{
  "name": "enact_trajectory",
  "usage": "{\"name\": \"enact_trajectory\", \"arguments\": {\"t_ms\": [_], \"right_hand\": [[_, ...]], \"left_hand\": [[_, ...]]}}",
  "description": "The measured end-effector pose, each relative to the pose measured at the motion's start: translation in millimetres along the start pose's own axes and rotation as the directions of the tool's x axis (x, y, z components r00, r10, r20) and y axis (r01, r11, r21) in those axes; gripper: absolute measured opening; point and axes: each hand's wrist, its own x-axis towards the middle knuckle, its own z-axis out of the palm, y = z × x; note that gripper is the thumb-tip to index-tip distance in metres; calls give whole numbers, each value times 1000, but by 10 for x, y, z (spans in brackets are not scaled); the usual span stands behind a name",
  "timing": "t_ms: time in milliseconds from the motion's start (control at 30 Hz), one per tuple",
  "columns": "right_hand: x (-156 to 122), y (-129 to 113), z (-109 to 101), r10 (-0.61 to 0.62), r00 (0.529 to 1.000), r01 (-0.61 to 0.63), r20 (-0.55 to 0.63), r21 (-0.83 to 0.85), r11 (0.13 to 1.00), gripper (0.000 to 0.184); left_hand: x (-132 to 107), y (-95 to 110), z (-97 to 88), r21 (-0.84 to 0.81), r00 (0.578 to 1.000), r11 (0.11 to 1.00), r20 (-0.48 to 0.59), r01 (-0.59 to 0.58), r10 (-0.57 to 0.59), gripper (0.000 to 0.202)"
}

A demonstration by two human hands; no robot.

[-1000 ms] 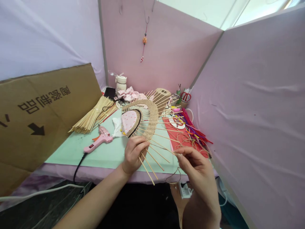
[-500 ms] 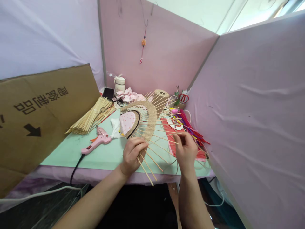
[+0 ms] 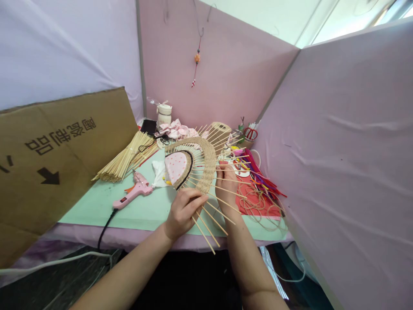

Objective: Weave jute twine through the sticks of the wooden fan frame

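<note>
A half-woven fan (image 3: pixel 200 161) of thin bamboo sticks fanning out from a pink dotted fabric centre (image 3: pixel 177 165) is held above the green mat (image 3: pixel 142 211). My left hand (image 3: pixel 183 211) is closed round the lower sticks near the centre. My right hand (image 3: pixel 227 185) lies behind the sticks at the woven band's right edge; its fingers are partly hidden by the sticks. Loose jute cord (image 3: pixel 258 204) coils on the red sheet beside it.
A pink glue gun (image 3: pixel 132 193) with a black cable lies on the mat. A bundle of bamboo sticks (image 3: pixel 124 159) rests at the back left, beside a cardboard sheet (image 3: pixel 48 159). Coloured pipe cleaners (image 3: pixel 261 174), scissors in a cup (image 3: pixel 250 133) and pink partition walls surround the table.
My right hand has moved up and leftward from the table's front edge to the fan's woven rim, behind the sticks. The left hand has kept its grip on the sticks.
</note>
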Motion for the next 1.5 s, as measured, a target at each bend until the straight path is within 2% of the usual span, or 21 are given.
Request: {"name": "enact_trajectory", "arguments": {"t_ms": [100, 233, 333, 567, 767, 900, 1000, 1133, 1233, 1333, 1500], "right_hand": [[-43, 42, -24, 34, 999, -34, -3, 6, 999, 29], [-86, 56, -66, 42, 999, -42, 17, 25, 999, 29], [-109, 45, -103, 54, 998, -56, 39, 30, 998, 31], [-141, 162, -236, 98, 994, -101, 53, 58, 993, 28], [-186, 153, -554, 233, 971, -240, 59, 160, 958, 31], [-215, 68, -827, 302, 933, -347, 198, 268, 899, 29], [-230, 40, -998, 309, 901, -403, 304, 328, 854, 28], [-241, 52, -1110, 308, 885, -422, 350, 322, 847, 27], [-247, 71, -1118, 308, 896, -409, 321, 322, 854, 26], [-252, 64, -1120, 297, 923, -370, 243, 355, 859, 24], [-219, -35, -1142, 171, 981, -194, 93, 377, 906, 17]], "left_hand": [[30, -10, -42, 26, 994, 999, 97, -47, 44, 27], [47, -14, -86, 55, 966, 993, 242, -107, 91, 15], [49, -5, -95, 37, 953, 994, 289, -105, 90, 13], [4, -19, -88, -2, 960, 996, 266, -92, 89, 13], [-23, -20, -75, 10, 963, 998, 262, -63, 58, 11], [-1, -6, -75, 8, 967, 997, 244, -75, 71, 11], [-4, -9, -72, 0, 967, 998, 245, -66, 64, 11], [-22, -20, -68, -4, 964, 998, 256, -71, 69, 11], [-28, -24, -70, -2, 965, 998, 256, -63, 62, 11], [-28, -23, -74, -3, 967, 999, 249, -53, 52, 11], [-25, -16, -73, -7, 970, 999, 239, -49, 50, 11]]}}
